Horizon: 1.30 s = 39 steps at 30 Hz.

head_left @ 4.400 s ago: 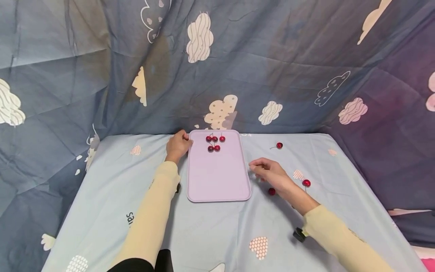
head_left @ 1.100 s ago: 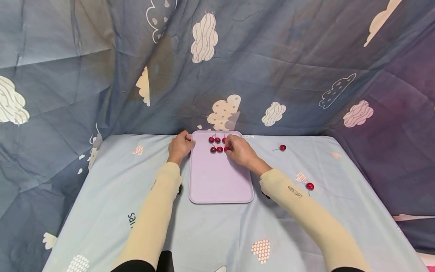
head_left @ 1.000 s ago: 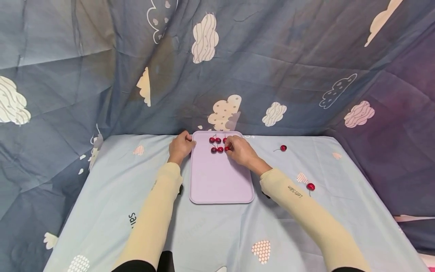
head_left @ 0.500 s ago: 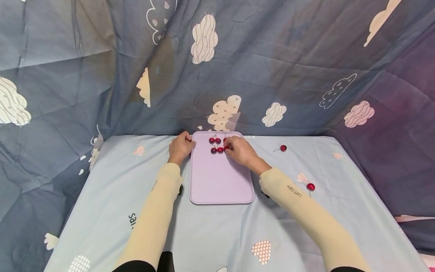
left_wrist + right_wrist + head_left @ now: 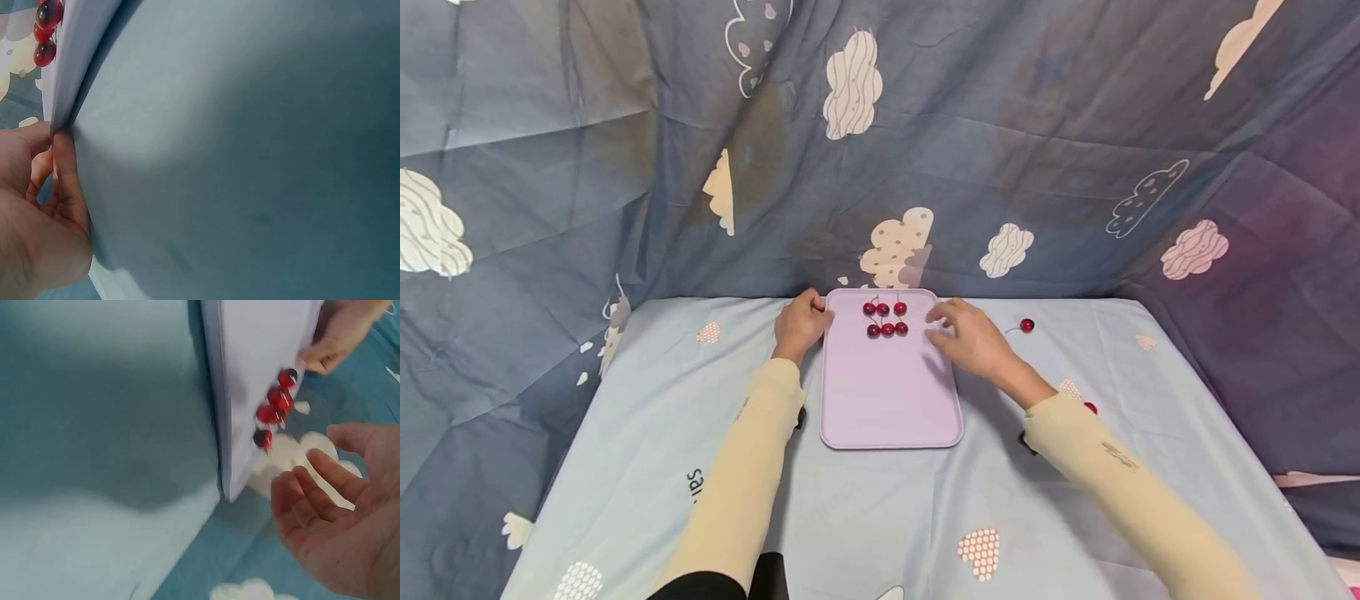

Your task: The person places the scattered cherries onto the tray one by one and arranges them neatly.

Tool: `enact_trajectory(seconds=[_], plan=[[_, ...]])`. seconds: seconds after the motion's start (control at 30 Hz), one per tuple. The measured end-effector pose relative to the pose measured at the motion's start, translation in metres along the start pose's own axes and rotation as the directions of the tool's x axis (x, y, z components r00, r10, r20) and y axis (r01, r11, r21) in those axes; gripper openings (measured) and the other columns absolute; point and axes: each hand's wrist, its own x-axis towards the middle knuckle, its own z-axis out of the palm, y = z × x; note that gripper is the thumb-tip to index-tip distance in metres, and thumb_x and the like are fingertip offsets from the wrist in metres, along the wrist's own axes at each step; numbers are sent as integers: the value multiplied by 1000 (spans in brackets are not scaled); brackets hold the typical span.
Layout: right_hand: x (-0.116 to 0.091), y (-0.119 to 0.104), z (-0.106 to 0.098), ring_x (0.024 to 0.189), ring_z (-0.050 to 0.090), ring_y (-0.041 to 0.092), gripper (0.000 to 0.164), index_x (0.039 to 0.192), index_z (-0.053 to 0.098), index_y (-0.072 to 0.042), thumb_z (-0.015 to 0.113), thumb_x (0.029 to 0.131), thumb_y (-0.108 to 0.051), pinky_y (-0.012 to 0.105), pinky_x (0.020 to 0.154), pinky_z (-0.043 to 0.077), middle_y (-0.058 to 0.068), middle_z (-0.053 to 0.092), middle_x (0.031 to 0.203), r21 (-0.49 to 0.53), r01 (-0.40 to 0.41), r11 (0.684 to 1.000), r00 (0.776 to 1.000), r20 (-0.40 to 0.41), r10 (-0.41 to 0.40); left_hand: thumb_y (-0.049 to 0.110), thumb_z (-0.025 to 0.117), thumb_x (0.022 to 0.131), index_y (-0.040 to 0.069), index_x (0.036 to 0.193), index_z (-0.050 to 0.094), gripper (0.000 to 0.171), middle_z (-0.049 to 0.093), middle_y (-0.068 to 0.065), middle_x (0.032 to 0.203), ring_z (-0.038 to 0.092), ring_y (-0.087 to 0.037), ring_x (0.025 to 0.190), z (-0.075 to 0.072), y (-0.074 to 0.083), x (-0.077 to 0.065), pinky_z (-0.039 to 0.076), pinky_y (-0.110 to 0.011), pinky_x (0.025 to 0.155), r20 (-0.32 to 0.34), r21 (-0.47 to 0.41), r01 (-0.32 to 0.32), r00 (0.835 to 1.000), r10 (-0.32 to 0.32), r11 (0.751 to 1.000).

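Looking at a pale lilac rectangular tray (image 5: 887, 392) with rounded corners and a low raised rim, sitting on a light blue printed cloth (image 5: 857, 517), far edge up near a dark grey-blue hanging fabric (image 5: 685, 250). Close to that far edge, on the tray: six round glossy red cherries (image 5: 888, 330), in two short rows of three. Pinching the tray's left rim near the far corner with the bare left hand (image 5: 801, 327). Holding nothing in the bare right hand (image 5: 972, 337), just over the tray's right edge, thumb and fingers parted and a bit bent, with a gap before the rows. Plenty of room to move on the near part of the tray, plus some on either side of the rows. Off right on the cloth: one stemmed red cherry (image 5: 1027, 325) well apart from the tray, and another red cherry (image 5: 1090, 407) mostly hidden behind the cream right sleeve (image 5: 1112, 467). Texture-wise: super shiny on the fruit, thin stems on several; smooth and matte on the tray, can't tell what material; soft wrinkles in the cloth; sharper creases and pale cloud shapes on the hanging fabric.
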Motion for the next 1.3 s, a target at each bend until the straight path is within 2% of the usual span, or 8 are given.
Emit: enact_trajectory(seconds=[0.13, 0.27, 0.43, 0.6, 0.73, 0.9, 1.2, 1.3], plan=[[-26, 21, -26, 108, 71, 33, 23, 116, 74, -11, 70, 100, -27, 50, 93, 55, 11, 72, 122, 2, -4, 1000, 1000, 27, 4, 30, 68, 100, 15, 102, 59, 17, 68, -8, 98, 64, -30, 98, -2, 0, -2, 45, -45, 97, -16, -1, -14, 1000, 14, 1000], [-54, 48, -51, 97, 73, 26, 22, 114, 74, -14, 67, 104, -32, 43, 84, 56, 11, 74, 118, 4, -77, 997, 994, 84, 76, 30, 68, 100, 15, 102, 60, 17, 69, -8, 98, 64, -31, 98, -3, 1, -4, 45, -47, 98, -21, -4, -37, 999, 37, 999], [-88, 81, -79, 90, 71, 19, 24, 111, 72, -15, 68, 103, -36, 33, 71, 52, 10, 74, 115, -6, -202, 979, 957, 213, 199, 30, 67, 101, 15, 102, 59, 17, 68, -8, 97, 63, -30, 97, 0, 2, -3, 45, -46, 97, -7, -4, -25, 1000, 25, 1000], [-117, 111, -95, 87, 66, 17, 20, 108, 70, -9, 76, 96, -24, 30, 67, 50, 7, 72, 105, -27, -224, 974, 924, 311, 222, 30, 67, 101, 15, 102, 59, 17, 66, -8, 95, 63, -30, 96, 1, 3, -3, 45, -45, 96, -4, -7, -2, 1000, 2, 1000], [-137, 130, -98, 85, 63, 15, 20, 106, 70, -8, 79, 93, -21, 29, 68, 47, 3, 71, 96, -59, -230, 971, 927, 292, 237, 29, 67, 101, 14, 102, 59, 17, 65, -8, 95, 63, -31, 97, 0, 2, -2, 45, -46, 96, -10, -13, -12, 1000, 12, 1000], [-149, 145, -91, 76, 57, 16, 34, 95, 69, -12, 71, 99, -46, 32, 64, 42, 2, 68, 85, -162, -329, 930, 910, 208, 358, 30, 67, 100, 15, 103, 59, 17, 66, -8, 97, 63, -31, 98, -1, -1, 0, 45, -46, 97, -9, -3, -14, 1000, 14, 1000], [-156, 143, -79, 66, 52, 18, 51, 79, 67, -12, 65, 98, -60, 32, 60, 37, 0, 59, 69, -211, -427, 879, 866, 185, 465, 31, 67, 101, 16, 103, 59, 18, 67, -7, 98, 63, -30, 98, 0, 0, 1, 45, -46, 97, -1, -2, -5, 1000, 5, 1000], [-157, 144, -76, 65, 52, 18, 50, 76, 65, -13, 66, 97, -58, 32, 59, 36, 0, 56, 67, -219, -425, 878, 868, 175, 464, 30, 67, 101, 15, 103, 59, 17, 67, -8, 98, 62, -30, 98, 0, 1, 1, 45, -46, 97, 1, -6, -7, 1000, 7, 1000]])
